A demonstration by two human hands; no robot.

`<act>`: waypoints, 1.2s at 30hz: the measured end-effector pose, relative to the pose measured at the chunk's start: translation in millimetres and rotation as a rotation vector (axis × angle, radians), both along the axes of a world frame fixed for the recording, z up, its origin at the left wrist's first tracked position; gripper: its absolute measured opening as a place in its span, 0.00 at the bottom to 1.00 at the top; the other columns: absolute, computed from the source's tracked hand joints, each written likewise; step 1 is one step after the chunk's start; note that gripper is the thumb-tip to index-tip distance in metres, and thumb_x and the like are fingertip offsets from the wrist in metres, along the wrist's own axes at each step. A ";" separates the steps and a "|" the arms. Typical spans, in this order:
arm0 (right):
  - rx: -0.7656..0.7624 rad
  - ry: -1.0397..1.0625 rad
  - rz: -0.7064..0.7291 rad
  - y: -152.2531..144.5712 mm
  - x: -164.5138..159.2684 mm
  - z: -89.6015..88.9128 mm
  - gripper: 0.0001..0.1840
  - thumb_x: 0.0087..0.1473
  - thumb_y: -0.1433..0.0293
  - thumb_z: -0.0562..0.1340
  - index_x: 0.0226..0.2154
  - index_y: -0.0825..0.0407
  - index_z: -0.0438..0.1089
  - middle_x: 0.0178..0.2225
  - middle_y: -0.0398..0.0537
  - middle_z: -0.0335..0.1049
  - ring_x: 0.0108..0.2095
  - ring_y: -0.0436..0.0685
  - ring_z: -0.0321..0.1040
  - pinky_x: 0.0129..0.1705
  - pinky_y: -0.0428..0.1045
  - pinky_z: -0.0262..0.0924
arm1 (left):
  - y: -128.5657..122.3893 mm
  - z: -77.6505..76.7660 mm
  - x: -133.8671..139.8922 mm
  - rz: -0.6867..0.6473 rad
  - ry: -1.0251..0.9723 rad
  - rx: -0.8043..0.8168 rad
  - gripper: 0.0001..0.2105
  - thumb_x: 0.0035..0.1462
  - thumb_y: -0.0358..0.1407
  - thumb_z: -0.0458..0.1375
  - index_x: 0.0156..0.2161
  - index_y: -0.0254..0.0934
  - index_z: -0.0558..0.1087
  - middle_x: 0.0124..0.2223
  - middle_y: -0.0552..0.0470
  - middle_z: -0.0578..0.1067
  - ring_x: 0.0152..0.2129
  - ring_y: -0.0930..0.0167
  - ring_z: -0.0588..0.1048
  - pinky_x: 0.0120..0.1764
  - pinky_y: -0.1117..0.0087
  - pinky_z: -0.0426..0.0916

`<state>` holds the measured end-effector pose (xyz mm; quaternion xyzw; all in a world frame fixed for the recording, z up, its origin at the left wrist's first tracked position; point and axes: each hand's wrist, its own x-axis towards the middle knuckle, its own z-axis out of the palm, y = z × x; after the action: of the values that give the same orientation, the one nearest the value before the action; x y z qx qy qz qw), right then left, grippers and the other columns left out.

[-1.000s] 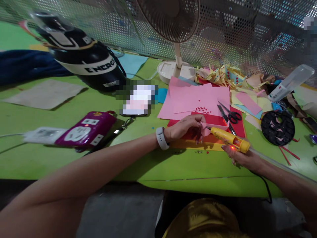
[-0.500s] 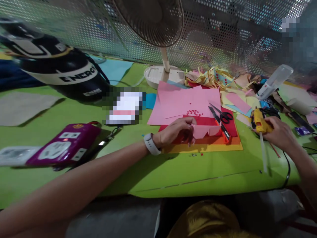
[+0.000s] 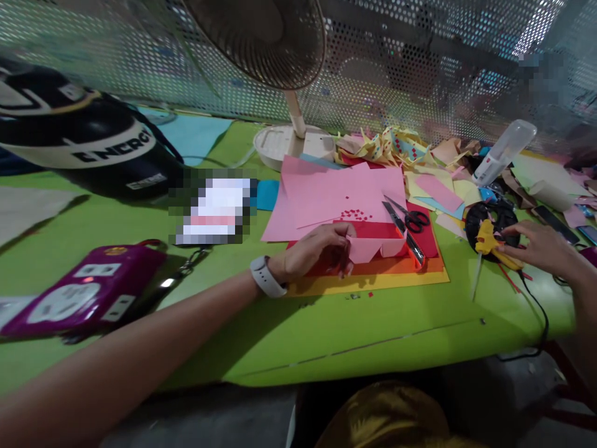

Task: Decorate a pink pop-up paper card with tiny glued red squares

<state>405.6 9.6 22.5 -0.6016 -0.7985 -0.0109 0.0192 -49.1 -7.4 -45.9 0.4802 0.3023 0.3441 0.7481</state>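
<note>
Bottle (image 3: pixel 79 124): far left, chopped off by the left edge.
Fan (image 3: pixel 265 37): top's out of frame.
Phone (image 3: pixel 217 208): screen's pixelated mush, unreadable.
Left hand (image 3: pixel 319 249): some fingertips on the folded pink paper (image 3: pixel 365 250) are hidden.
Right hand (image 3: pixel 541 249): can't tell if it's gripping the glue gun (image 3: pixel 489 236) or just touching.
Black disc (image 3: pixel 476 218): partly covered.
Red bits (image 3: pixel 355 215): too tiny, exact shapes unclear.

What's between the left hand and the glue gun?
Head view, rightward from the left hand: the folded pink paper it holds, the box cutter on red paper, green table, then part of a black disc.
</note>
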 end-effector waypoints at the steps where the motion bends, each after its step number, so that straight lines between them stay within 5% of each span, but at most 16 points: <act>1: 0.033 0.005 0.009 3.4 -8.7 4.0 0.13 0.53 0.60 0.66 0.38 0.51 0.74 0.41 0.59 0.75 0.39 0.62 0.71 0.40 0.54 0.59 | 0.3 -0.3 0.0 0.005 -0.004 -0.005 0.03 0.48 0.32 0.55 0.30 0.37 0.66 0.19 0.49 0.76 0.14 0.69 0.74 0.18 0.74 0.66; 5: 0.051 0.023 0.157 34.1 -72.0 1.8 0.12 0.61 0.66 0.57 0.40 0.55 0.73 0.41 0.58 0.74 0.40 0.61 0.70 0.40 0.52 0.59 | 1.2 -2.1 0.6 0.036 -0.015 -0.045 0.04 0.47 0.32 0.56 0.31 0.37 0.66 0.18 0.51 0.75 0.14 0.69 0.74 0.18 0.73 0.68; 9: 0.006 0.010 0.244 79.8 -145.1 -22.9 0.12 0.60 0.69 0.57 0.43 0.54 0.72 0.45 0.55 0.73 0.42 0.59 0.69 0.41 0.50 0.58 | 0.4 -3.5 0.4 0.026 -0.005 -0.055 0.04 0.48 0.31 0.55 0.31 0.37 0.65 0.18 0.51 0.75 0.15 0.68 0.75 0.18 0.73 0.68; 13: -0.011 0.013 0.258 110.3 -185.1 -43.6 0.12 0.58 0.71 0.58 0.44 0.54 0.72 0.44 0.56 0.72 0.44 0.60 0.68 0.41 0.48 0.57 | -1.9 -4.3 -0.6 0.003 0.002 -0.052 0.03 0.49 0.31 0.55 0.31 0.37 0.65 0.18 0.52 0.74 0.16 0.69 0.75 0.19 0.74 0.68; 22: -0.095 0.076 0.293 131.2 -184.9 -45.6 0.14 0.50 0.71 0.62 0.41 0.55 0.73 0.39 0.52 0.75 0.38 0.57 0.69 0.37 0.47 0.58 | -1.4 -5.4 -0.3 -0.026 -0.060 -0.060 0.02 0.51 0.31 0.55 0.32 0.37 0.65 0.19 0.53 0.73 0.17 0.69 0.76 0.21 0.73 0.69; 31: -0.042 0.139 0.224 135.5 -186.8 -52.8 0.10 0.54 0.72 0.58 0.38 0.55 0.74 0.40 0.54 0.76 0.39 0.58 0.70 0.40 0.48 0.59 | -3.8 1.2 2.1 -0.011 -0.038 -0.043 0.02 0.51 0.31 0.55 0.29 0.37 0.65 0.19 0.54 0.72 0.17 0.69 0.76 0.21 0.72 0.68; 36: 0.020 0.175 0.158 134.1 -175.0 -34.4 0.08 0.54 0.74 0.59 0.33 0.55 0.74 0.36 0.53 0.77 0.39 0.59 0.72 0.40 0.49 0.61 | -2.6 0.6 2.2 -0.019 -0.021 -0.020 0.02 0.52 0.31 0.54 0.29 0.36 0.65 0.19 0.52 0.73 0.17 0.69 0.76 0.22 0.72 0.69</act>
<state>230.6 143.6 -12.0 -0.5353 -0.8385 0.0356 0.0957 -46.9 -10.0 -45.3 0.4719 0.2935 0.3390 0.7591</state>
